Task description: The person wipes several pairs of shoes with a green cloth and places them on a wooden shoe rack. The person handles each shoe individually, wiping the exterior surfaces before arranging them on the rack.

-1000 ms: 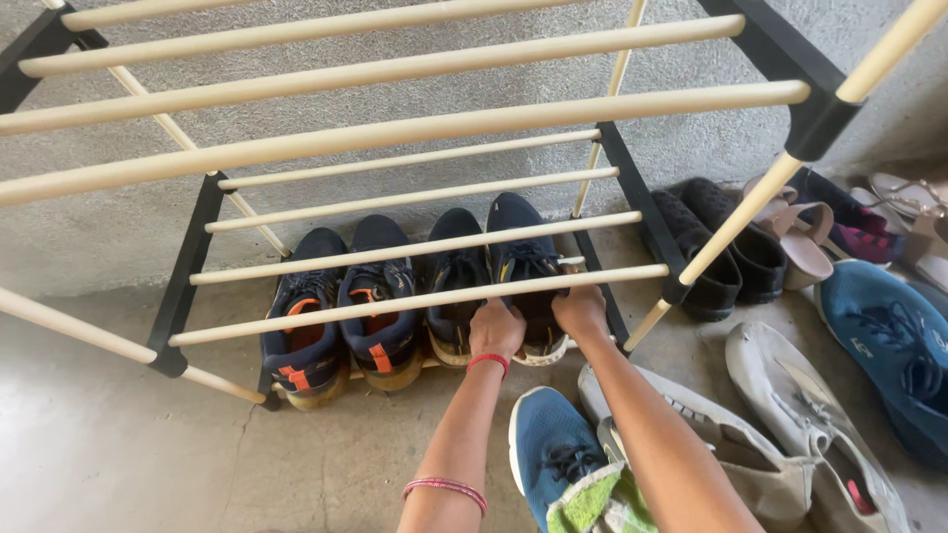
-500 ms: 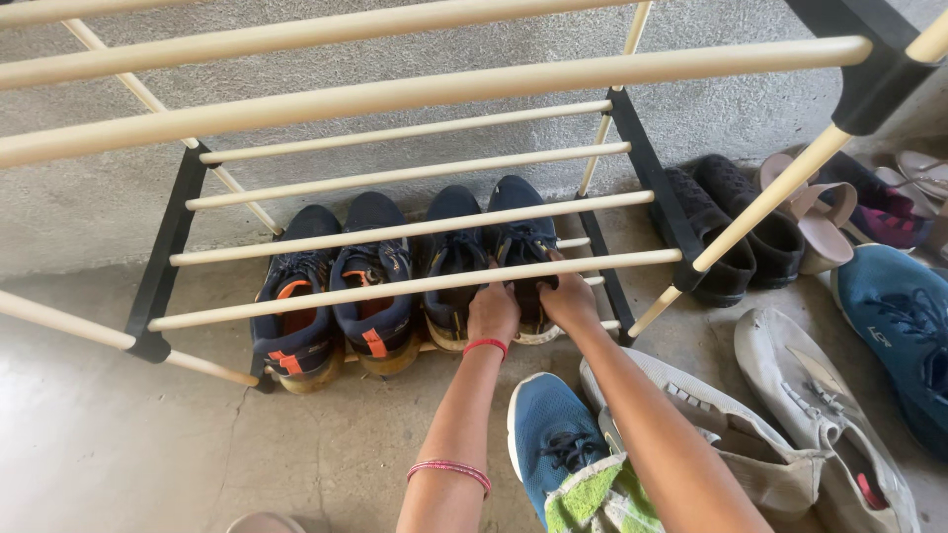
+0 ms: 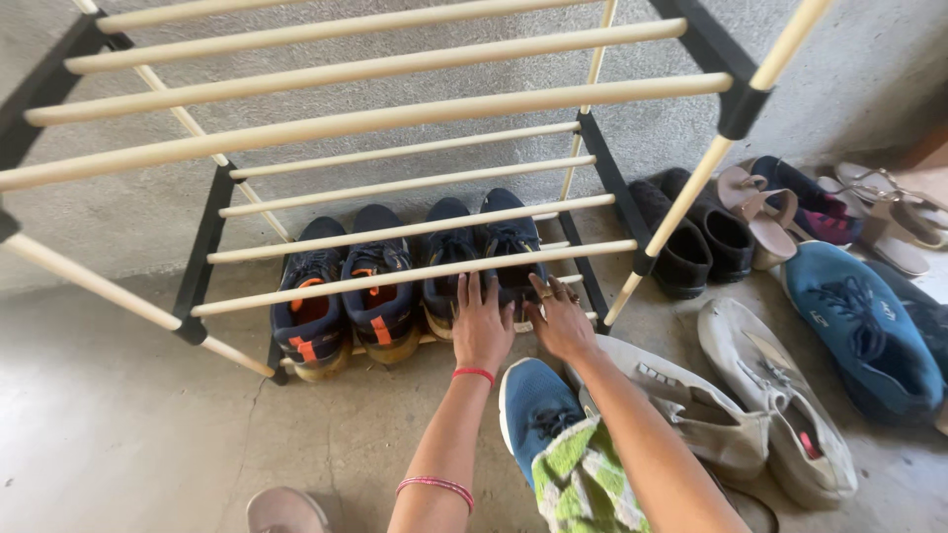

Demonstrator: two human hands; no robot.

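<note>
Two navy sneakers point(image 3: 484, 265) are sitting at the right end of the shoe rack's point(image 3: 202, 266) bottom tier, long axes running front to back, heels toward the person. The left hand point(image 3: 482, 331) is lying flat against the left heel, fingers spread and gripping nothing; the right hand point(image 3: 559, 321) is resting open, fingers spread, at the right heel, beside the rack's black end frame. Another navy pair with orange tongues point(image 3: 346, 306) is filling the left end. A blue sneaker point(image 3: 535, 415) and grey shoes point(image 3: 691, 410) are crowding the concrete floor point(image 3: 118, 424) just behind the wrists
</note>
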